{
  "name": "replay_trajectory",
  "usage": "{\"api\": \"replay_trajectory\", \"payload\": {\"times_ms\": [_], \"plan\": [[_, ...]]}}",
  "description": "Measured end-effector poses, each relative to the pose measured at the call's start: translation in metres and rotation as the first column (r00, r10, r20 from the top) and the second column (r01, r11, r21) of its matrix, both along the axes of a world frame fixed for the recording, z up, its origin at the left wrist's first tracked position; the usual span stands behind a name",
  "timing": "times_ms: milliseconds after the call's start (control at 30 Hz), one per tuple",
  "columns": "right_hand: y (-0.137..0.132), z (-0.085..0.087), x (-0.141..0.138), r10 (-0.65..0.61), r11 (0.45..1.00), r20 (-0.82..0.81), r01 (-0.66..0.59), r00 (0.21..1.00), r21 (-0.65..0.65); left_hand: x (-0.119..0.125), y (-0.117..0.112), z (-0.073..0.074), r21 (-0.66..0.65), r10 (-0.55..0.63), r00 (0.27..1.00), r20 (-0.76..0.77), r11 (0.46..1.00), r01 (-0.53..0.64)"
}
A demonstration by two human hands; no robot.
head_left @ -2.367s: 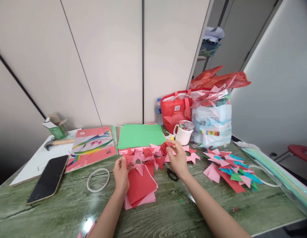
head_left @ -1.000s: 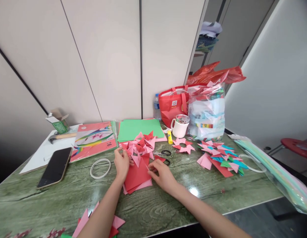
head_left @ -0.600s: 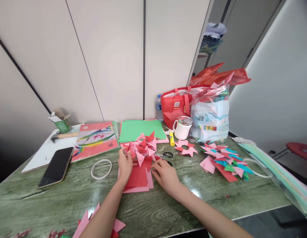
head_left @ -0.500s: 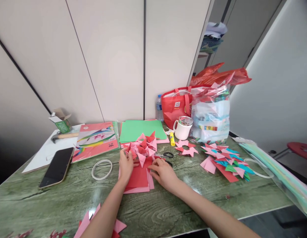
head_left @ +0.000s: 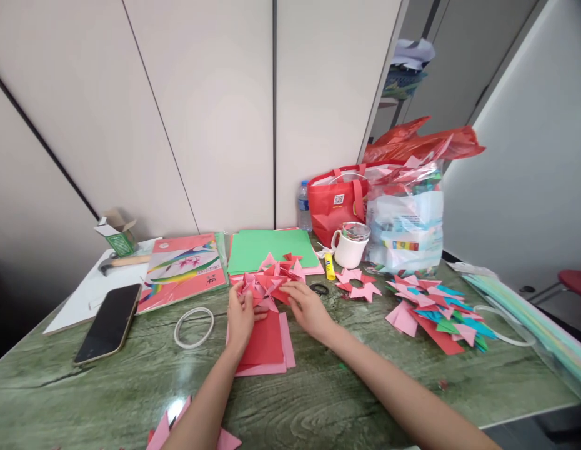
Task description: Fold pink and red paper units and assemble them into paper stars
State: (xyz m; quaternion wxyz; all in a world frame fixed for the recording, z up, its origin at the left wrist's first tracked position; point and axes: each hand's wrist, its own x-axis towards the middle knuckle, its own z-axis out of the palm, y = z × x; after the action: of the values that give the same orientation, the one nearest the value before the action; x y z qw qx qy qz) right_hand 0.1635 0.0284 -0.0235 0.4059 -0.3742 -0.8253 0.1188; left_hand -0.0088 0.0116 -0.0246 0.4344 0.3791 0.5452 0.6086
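With the pink-and-red folded-paper cluster (head_left: 268, 287) as the dial's centre, the left hand (head_left: 241, 314) sits at 8 o'clock, fingers curled and seemingly pinching the cluster's edge. The right hand (head_left: 310, 310), at 4 o'clock, has bent fingertips against the other side; whether they grip or only touch, I cannot tell. At 3 o'clock, past the black scissors handle (head_left: 319, 289), lies a pointed paper ring (head_left: 364, 292) that looks complete. The cluster is folded, but whether its pieces are joined is unclear. At 6 o'clock a stack of red and pink paper squares (head_left: 261, 347) looks flat and unfolded, so folding seems left there. A yellow glue stick (head_left: 330, 267) stands toward 2 o'clock.
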Motion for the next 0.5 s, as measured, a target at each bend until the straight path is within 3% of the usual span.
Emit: {"api": "replay_trajectory", "payload": {"times_ms": [100, 200, 500], "plan": [[-0.006, -0.004, 0.015, -0.14, 0.989, 0.026, 0.14, 0.99, -0.036, 0.0, 0.0, 0.0, 0.052, 0.006, 0.999, -0.04, 0.999, -0.004], [-0.01, -0.005, 0.03, -0.269, 0.948, 0.236, 0.3, 0.934, -0.109, -0.001, 0.0, -0.001, 0.055, 0.013, 0.996, -0.085, 0.998, -0.009], [-0.03, 0.015, 0.035, -0.201, 0.879, 0.635, 0.423, 0.745, -0.218, -0.001, 0.001, -0.003, 0.074, 0.011, 0.987, -0.163, 0.997, 0.002]]}}
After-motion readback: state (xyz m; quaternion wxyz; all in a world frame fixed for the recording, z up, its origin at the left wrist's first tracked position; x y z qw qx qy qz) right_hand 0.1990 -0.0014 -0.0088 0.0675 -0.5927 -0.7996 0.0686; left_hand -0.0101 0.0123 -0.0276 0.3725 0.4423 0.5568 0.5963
